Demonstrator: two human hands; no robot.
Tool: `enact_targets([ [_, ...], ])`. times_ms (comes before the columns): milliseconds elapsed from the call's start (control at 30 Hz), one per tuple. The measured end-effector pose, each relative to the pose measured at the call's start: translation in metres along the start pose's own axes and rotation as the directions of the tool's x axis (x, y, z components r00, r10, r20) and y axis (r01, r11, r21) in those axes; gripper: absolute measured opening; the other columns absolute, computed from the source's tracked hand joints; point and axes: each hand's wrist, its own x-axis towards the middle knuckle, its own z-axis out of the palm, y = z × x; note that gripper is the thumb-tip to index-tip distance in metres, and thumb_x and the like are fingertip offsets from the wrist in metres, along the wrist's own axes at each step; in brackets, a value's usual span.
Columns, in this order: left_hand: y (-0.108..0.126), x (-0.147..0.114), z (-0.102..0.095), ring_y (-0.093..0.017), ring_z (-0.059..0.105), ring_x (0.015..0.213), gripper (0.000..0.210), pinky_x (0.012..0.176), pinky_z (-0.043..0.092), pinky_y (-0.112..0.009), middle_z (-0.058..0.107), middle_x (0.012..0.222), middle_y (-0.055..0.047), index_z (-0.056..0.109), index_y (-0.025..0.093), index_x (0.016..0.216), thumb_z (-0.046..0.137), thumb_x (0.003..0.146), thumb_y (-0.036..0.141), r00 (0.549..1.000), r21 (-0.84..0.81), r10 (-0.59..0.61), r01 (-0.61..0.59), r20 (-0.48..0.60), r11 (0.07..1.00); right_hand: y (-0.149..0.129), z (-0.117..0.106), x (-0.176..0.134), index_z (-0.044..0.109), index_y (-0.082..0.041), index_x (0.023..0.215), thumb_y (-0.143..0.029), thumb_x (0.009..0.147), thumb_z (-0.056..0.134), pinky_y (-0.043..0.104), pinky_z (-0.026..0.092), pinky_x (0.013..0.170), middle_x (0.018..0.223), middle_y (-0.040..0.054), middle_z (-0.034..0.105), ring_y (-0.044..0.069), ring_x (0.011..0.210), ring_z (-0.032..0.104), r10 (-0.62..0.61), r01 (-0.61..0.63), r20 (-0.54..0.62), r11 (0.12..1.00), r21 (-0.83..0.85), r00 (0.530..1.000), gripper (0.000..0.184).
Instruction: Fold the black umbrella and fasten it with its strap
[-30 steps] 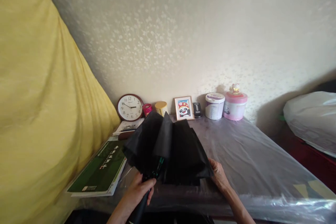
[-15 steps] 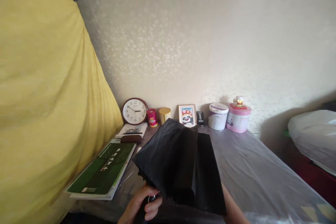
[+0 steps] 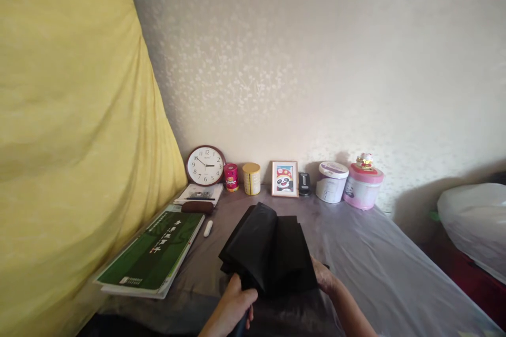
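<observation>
A black folding umbrella (image 3: 263, 253) is held above the near middle of the table, its canopy loose and gathered in wide folds. My left hand (image 3: 237, 300) is closed around its handle at the bottom. On the other side, my right hand (image 3: 324, 276) grips the canopy's right edge, with its fingertips partly hidden behind the dark cloth.
Green-covered books (image 3: 154, 253) lie at left, beside a brown case (image 3: 197, 207) and a small white object (image 3: 208, 228). Along the wall stand a clock (image 3: 205, 165), a pink can (image 3: 231, 177), a yellow-lidded can (image 3: 252, 179), a picture frame (image 3: 284, 179) and two tubs (image 3: 332, 183).
The umbrella's canopy has moved lower and looks more folded in. My right hand, mostly hidden behind the cloth before, now shows at its right edge. The left hand has shifted right.
</observation>
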Motion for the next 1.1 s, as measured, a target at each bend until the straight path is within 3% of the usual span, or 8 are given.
enact_targets([
  [100,0.004,0.002,0.010,-0.016,0.058,0.050,0.035,0.045,0.043,-0.026,0.061,0.070,-0.001,0.045,0.016,0.104,0.047,0.070,0.021,0.996,0.240,0.043,-0.023,-0.080,0.971,-0.001,-0.001,-0.001,0.063,-0.018,0.078,-0.041,0.076,0.057,0.021,0.044,0.045,0.056,-0.0019,0.058,0.011,0.048,0.052,0.171,-0.177,0.106,0.983,0.049,0.980,0.025],
  [200,0.009,0.001,0.017,-0.024,0.062,0.091,0.046,0.078,0.048,-0.033,0.058,0.109,-0.013,0.046,0.015,0.114,0.049,0.068,0.010,0.983,0.475,0.137,-0.063,-0.122,0.877,-0.005,-0.007,-0.008,0.061,-0.016,0.082,-0.039,0.074,0.057,0.017,0.036,0.040,0.050,-0.0052,0.052,0.006,0.040,0.043,0.309,-0.336,0.209,0.936,0.103,0.928,0.024],
  [333,0.013,-0.001,0.028,-0.028,0.062,0.094,0.064,0.082,0.048,-0.039,0.042,0.131,-0.021,0.039,0.014,0.128,0.046,0.067,-0.001,0.982,0.687,0.160,-0.046,-0.104,0.725,-0.010,-0.025,-0.019,0.060,-0.017,0.080,-0.037,0.077,0.048,0.020,0.041,0.045,0.055,-0.0031,0.057,0.010,0.046,0.052,0.346,-0.345,0.100,0.938,-0.029,0.933,0.023],
  [433,0.018,-0.003,0.035,-0.028,0.065,0.087,0.068,0.076,0.051,-0.040,0.041,0.132,-0.021,0.038,0.015,0.130,0.041,0.065,-0.006,0.986,0.770,0.144,-0.030,-0.081,0.637,-0.017,-0.037,-0.022,0.061,-0.019,0.075,-0.036,0.077,0.045,0.030,0.050,0.060,0.066,0.0022,0.064,0.017,0.063,0.060,0.167,-0.236,-0.240,0.926,-0.295,0.956,0.024],
  [533,0.021,-0.005,0.038,-0.028,0.065,0.086,0.066,0.074,0.052,-0.041,0.044,0.128,-0.021,0.041,0.014,0.128,0.037,0.066,-0.007,0.988,0.811,0.145,-0.038,-0.058,0.584,-0.037,-0.034,-0.018,0.062,-0.021,0.088,-0.035,0.083,0.043,0.033,0.051,0.074,0.087,0.0064,0.067,0.020,0.079,0.063,-0.100,-0.120,-0.425,0.878,-0.463,0.900,0.024],
  [833,0.004,-0.009,0.030,-0.026,0.060,0.103,0.069,0.088,0.048,-0.036,0.018,0.147,-0.021,0.026,0.016,0.136,0.043,0.071,0.004,0.978,0.818,0.211,-0.127,0.008,0.561,-0.082,0.014,0.006,0.047,-0.026,0.126,-0.009,0.087,0.033,0.032,0.046,0.096,0.132,0.0056,0.048,0.016,0.116,0.051,-0.452,0.321,-0.025,0.671,-0.668,0.892,0.045],
  [967,-0.001,-0.014,0.030,-0.024,0.056,0.110,0.071,0.092,0.044,-0.033,0.008,0.151,-0.015,0.023,0.025,0.138,0.043,0.071,0.007,0.964,0.722,0.264,-0.212,0.041,0.659,-0.077,0.015,0.013,0.055,-0.024,0.117,-0.010,0.087,0.033,0.032,0.049,0.093,0.131,0.0071,0.049,0.017,0.113,0.054,-0.465,0.361,0.038,0.629,-0.689,0.884,0.040],
  [1100,-0.008,-0.011,0.030,-0.022,0.038,0.128,0.075,0.100,0.036,-0.027,0.015,0.149,-0.016,0.009,0.015,0.141,0.043,0.074,0.012,0.958,0.534,0.282,-0.211,-0.054,0.819,-0.074,0.010,0.012,0.059,-0.023,0.100,-0.016,0.090,0.036,0.031,0.051,0.088,0.121,0.0070,0.056,0.016,0.102,0.060,-0.459,0.341,0.003,0.656,-0.673,0.888,0.027],
])
